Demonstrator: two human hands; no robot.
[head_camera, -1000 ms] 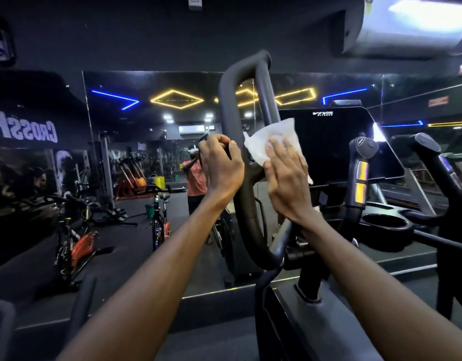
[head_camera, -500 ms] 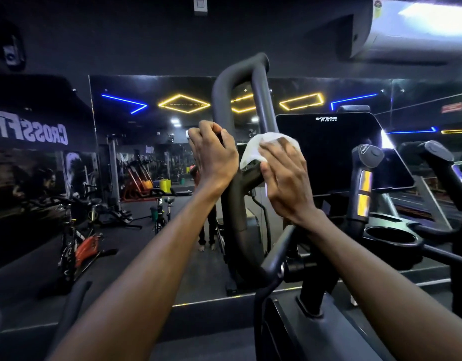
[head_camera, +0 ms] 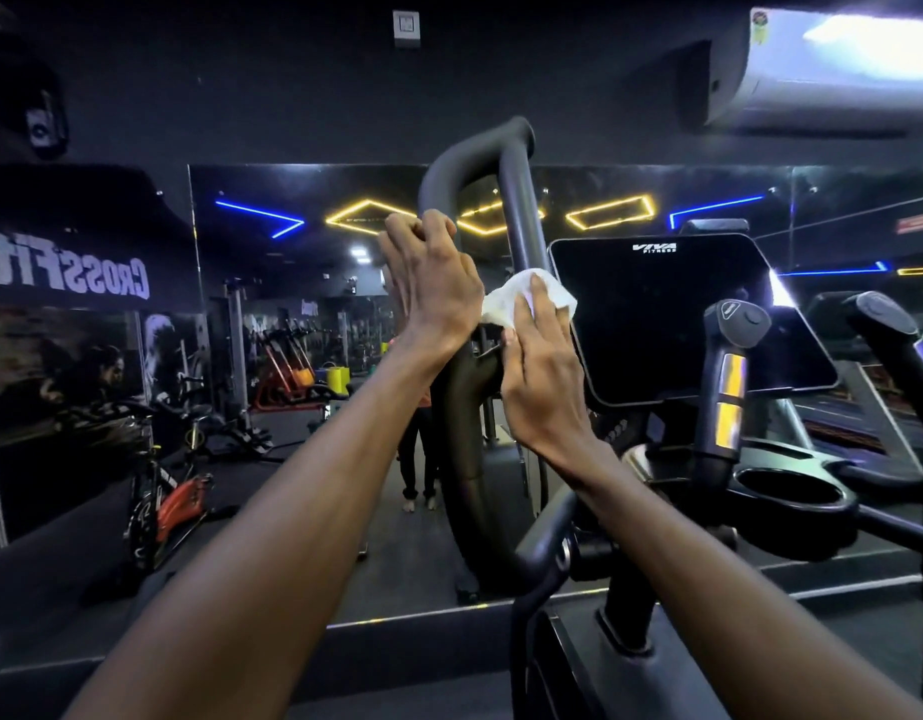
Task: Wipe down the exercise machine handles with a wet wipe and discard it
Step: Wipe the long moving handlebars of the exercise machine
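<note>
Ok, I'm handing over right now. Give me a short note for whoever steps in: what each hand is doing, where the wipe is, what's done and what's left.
Left hand: curled round the left bar of the looped handle, steadying it.
Right hand: fingers flat, pressing the white wet wipe against the handle's right bar, beside the dark console screen.
Done: wiping of this loop is under way; how much is already covered cannot be told.
Left: finish this loop, then the short upright grip and the far right handle, neither touched now. Then discard the wipe; no bin is clearly visible.
</note>
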